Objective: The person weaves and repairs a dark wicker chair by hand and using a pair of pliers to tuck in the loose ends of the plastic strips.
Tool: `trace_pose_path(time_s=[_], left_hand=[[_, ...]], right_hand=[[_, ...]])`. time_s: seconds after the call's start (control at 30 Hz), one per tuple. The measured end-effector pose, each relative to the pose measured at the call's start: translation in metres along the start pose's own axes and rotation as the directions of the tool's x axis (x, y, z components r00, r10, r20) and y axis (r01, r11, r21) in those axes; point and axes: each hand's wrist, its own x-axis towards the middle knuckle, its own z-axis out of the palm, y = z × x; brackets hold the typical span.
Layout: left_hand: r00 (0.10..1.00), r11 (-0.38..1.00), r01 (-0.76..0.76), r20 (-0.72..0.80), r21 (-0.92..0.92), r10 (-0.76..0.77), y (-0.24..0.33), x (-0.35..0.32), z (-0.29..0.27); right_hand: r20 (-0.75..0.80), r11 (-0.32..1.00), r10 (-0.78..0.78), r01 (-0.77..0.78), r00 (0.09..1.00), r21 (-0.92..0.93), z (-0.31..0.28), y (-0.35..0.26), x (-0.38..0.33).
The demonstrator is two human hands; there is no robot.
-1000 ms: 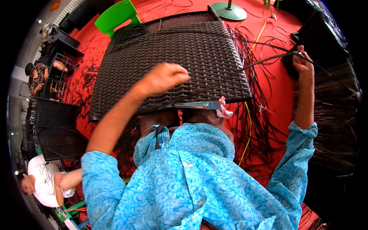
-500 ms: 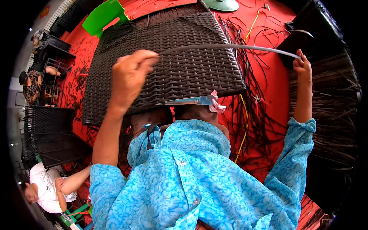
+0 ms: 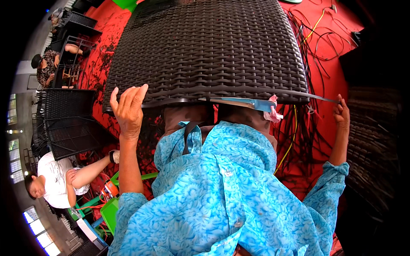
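Note:
A dark wicker panel (image 3: 205, 47) lies in front of me, its near edge over my knees. A long flat dark strip (image 3: 318, 97) runs along that near edge and reaches past the right corner. My right hand (image 3: 341, 113), out to the right, pinches the strip's end. My left hand (image 3: 129, 112) is raised by the panel's near left corner, fingers stretched and apart, holding nothing. A pointed metal blade (image 3: 243, 102) with a crumpled pink wrapping (image 3: 273, 110) at its right end rests at the near edge.
Loose dark strips and a yellow cord (image 3: 294, 132) lie on the red floor right of the panel. A stacked dark bundle (image 3: 371, 141) stands far right. At left, a person in white (image 3: 55, 181) sits near green items (image 3: 110, 213); another person (image 3: 46, 70) works farther back.
The strip has come down from a bow above the panel to its near edge. My left hand has moved nearer and its fingers have opened; my right hand has come nearer too. The view has shifted.

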Motion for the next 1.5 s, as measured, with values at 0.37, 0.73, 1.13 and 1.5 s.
trace_pose_path(time_s=[0.37,0.73,1.13,1.5], left_hand=[[0.981,1.000,-0.004,0.193,0.013,0.001,-0.008,-0.030,0.044],[0.690,0.596,0.710,0.536,-0.374,-0.486,-0.055,-0.037,0.046],[0.843,0.597,0.262,-0.121,-0.758,-0.524,0.000,0.107,-0.062],[0.768,-0.411,0.284,0.462,-0.866,-0.443,-0.001,0.117,-0.016]], right_hand=[[0.006,0.995,0.015,-0.015,1.000,0.101,0.017,0.050,-0.031],[-0.418,0.971,-0.168,0.223,0.893,0.086,-0.008,-0.087,-0.022],[0.739,0.343,-0.504,0.889,0.446,-0.303,0.405,0.089,-0.151],[0.967,-0.196,-0.121,0.950,0.224,-0.244,0.442,0.217,-0.212]])
